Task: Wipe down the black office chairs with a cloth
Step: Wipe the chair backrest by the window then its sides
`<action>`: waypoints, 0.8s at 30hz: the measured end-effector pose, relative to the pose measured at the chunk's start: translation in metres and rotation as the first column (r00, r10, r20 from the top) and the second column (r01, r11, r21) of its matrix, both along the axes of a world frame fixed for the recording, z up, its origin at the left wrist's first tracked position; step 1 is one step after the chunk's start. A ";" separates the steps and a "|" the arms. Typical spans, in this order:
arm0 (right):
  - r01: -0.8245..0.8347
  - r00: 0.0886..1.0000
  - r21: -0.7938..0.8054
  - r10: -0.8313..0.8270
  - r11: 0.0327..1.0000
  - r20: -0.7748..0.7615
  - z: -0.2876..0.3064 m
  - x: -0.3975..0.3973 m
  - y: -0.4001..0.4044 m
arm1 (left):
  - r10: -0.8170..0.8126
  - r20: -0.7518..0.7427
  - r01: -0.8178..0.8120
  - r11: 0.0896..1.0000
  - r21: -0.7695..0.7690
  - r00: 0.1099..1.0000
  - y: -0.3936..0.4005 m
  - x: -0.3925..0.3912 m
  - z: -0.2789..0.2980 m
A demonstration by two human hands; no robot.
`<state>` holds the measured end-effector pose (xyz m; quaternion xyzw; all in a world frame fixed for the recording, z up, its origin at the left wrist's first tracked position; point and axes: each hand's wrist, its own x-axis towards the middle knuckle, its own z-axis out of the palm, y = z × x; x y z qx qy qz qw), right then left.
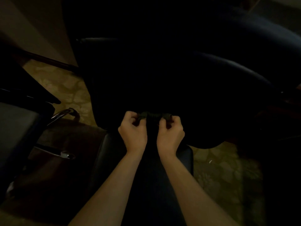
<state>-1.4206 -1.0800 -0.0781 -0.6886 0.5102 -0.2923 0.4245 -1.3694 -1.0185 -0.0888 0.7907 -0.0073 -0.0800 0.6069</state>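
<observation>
Darkness covered most of the scene, and little detail could be made out. Both hands were seen side by side near the centre of the view, forearms bare. A dark cloth [153, 115] was stretched between them: one end was pinched by the curled fingers of the left hand [133, 132], the other end by the curled fingers of the right hand [171, 133], so each grip was closed on the cloth. The cloth was held just at the lower edge of a large black office chair [162, 70], whose dark, rounded bulk filled the upper and middle part of the view; whether the cloth was touching that surface could not be told. A padded dark surface [105, 147] was seen beneath the wrists. To the left, part of a second chair [17, 128] with a greyish panel was visible, and beside it shiny metal legs [63, 114] caught some light. A patterned carpet [68, 85] covered the floor on both sides.
</observation>
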 end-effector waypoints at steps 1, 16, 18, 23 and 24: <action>-0.012 0.998 -0.029 0.014 1.000 0.053 0.012 0.006 0.000 | 0.012 0.027 -0.011 0.999 -0.044 1.000 0.001 0.006 0.013; -0.072 0.973 -0.197 0.112 0.978 0.201 -0.005 0.058 0.038 | -0.024 0.249 0.032 0.999 -0.027 0.968 0.049 0.055 0.004; -0.096 0.981 -0.164 0.121 0.982 0.153 -0.025 0.053 0.044 | -0.029 0.229 0.028 1.000 0.005 0.973 0.056 0.047 -0.019; -0.147 0.986 -0.098 0.154 0.984 0.067 -0.041 0.041 0.051 | 0.008 0.115 -0.016 0.998 0.063 0.993 0.062 0.035 -0.040; -0.144 0.986 -0.089 0.151 0.986 0.073 -0.037 0.040 0.051 | 0.030 0.104 -0.035 0.998 0.053 0.994 0.061 0.035 -0.034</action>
